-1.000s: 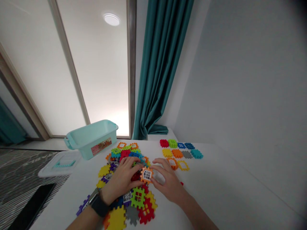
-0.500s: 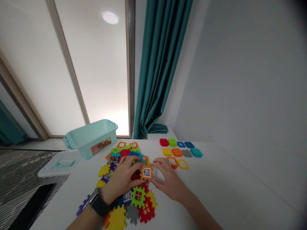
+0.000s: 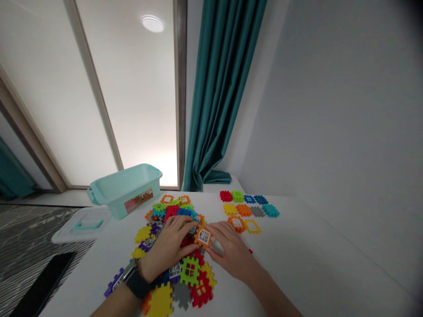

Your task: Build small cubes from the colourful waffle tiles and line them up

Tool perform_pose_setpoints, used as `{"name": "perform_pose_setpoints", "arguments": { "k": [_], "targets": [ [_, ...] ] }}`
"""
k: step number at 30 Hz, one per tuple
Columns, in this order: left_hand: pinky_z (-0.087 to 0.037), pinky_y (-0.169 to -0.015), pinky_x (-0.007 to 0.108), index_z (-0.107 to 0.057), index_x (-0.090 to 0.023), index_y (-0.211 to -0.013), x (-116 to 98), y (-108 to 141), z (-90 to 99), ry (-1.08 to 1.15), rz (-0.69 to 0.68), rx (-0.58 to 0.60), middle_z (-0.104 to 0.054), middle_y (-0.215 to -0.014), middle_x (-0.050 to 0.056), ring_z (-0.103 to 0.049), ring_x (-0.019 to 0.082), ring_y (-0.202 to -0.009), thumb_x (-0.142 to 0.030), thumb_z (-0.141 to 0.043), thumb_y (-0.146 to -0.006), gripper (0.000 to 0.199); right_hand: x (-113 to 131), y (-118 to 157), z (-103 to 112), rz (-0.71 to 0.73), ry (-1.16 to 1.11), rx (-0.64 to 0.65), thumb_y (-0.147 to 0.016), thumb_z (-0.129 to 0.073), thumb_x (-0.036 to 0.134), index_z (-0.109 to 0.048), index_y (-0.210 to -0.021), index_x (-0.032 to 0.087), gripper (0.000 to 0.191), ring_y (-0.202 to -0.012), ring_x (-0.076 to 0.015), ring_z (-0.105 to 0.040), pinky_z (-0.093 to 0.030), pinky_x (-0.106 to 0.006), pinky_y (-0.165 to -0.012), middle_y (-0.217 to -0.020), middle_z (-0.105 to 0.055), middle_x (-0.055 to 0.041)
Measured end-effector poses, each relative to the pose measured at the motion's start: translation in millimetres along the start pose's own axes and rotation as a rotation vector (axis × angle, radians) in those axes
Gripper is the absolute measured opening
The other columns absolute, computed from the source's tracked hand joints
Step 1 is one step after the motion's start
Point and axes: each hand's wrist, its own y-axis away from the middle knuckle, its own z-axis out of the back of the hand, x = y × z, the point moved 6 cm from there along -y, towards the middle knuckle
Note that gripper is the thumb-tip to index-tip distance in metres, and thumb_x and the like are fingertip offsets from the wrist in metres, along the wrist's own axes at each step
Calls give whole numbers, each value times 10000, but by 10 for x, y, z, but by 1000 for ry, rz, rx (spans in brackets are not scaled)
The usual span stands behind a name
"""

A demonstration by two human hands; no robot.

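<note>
1. Two bare hands meet over a heap of interlocking plastic waffle blocks [image 3: 190,271] on a white counter [image 3: 297,264] in the head view. Between them is an orange window block [image 3: 204,236], its white window insert facing up toward the camera.
2. The left hand [image 3: 167,249], with a black-strapped wristwatch [image 3: 137,284], lies curved over the heap, its fingers together and their tips against the block's lower-left edge.
3. The right hand [image 3: 233,251] is arched, with its fingertips [image 3: 213,230] on the block's right edge, so the two hands appear to pinch it between them.
4. The block is roughly square and has no clear long axis. It sits tilted, corners turned off square; whether it is clear of the heap cannot be told.
5. Around the orange window block, the heap lies beneath and on either side. Sorted rows of blocks [image 3: 249,207] lie beyond it to the right, and a mint-green plastic bin [image 3: 124,191] beyond it to the left.
6. Its notched edges could snag neighbouring blocks, and a slack pinch could drop it into the heap. Pressure from the left hand could also shift the pile.
</note>
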Motion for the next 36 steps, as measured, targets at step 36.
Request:
{"name": "perform_pose_setpoints", "arguments": {
  "k": [36],
  "targets": [
    [-508, -977, 421, -646, -266, -1246, 114, -2, 70, 113, -13, -10, -591, -1199, 86, -597, 245, -1112, -246, -497, -1039, 256, -10, 7, -13, 65, -65, -71, -955, -558, 131, -611, -1251, 257, 326, -1121, -242, -632, -553, -454, -980, -1216, -696, -80]
  ]
}}
